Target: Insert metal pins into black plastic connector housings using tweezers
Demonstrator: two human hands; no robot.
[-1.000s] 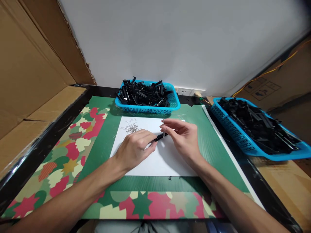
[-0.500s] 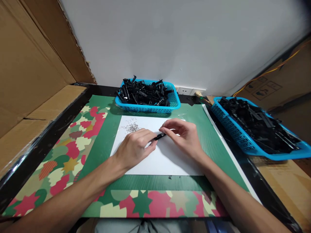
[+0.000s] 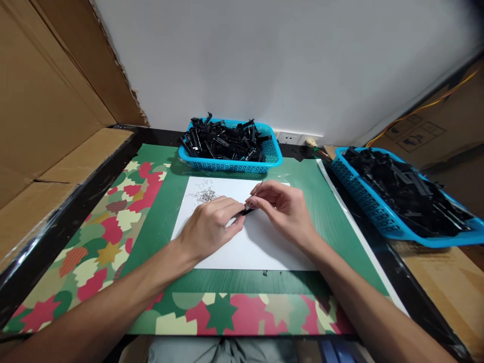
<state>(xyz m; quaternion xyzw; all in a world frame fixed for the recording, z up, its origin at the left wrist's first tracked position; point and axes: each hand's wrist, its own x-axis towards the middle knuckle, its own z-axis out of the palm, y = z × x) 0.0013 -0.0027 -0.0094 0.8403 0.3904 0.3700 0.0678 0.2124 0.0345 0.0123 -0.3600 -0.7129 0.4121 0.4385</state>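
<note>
Over a white sheet of paper [image 3: 260, 252], my left hand [image 3: 212, 222] pinches a small, narrow black plastic part [image 3: 247, 210] between thumb and fingers. My right hand [image 3: 285, 206] meets it from the other side, thumb and index finger closed at the part's far end. Whatever tiny thing those right fingertips grip is too small to make out. Just beyond my left hand lies a loose pile of small bent metal wire pieces [image 3: 206, 194], on the paper's upper left.
A blue basket [image 3: 230, 165] heaped with black plastic parts stands against the wall. Another blue basket [image 3: 381, 222] of black parts is at the right. Cardboard [image 3: 56, 75] walls off the left side. Small black bits [image 3: 265, 273] lie below the paper on the green mat [image 3: 227, 282].
The right thumb and fingertips have shifted slightly left, closer to the left fingers, covering more of the black part. The whole view has tilted a little.
</note>
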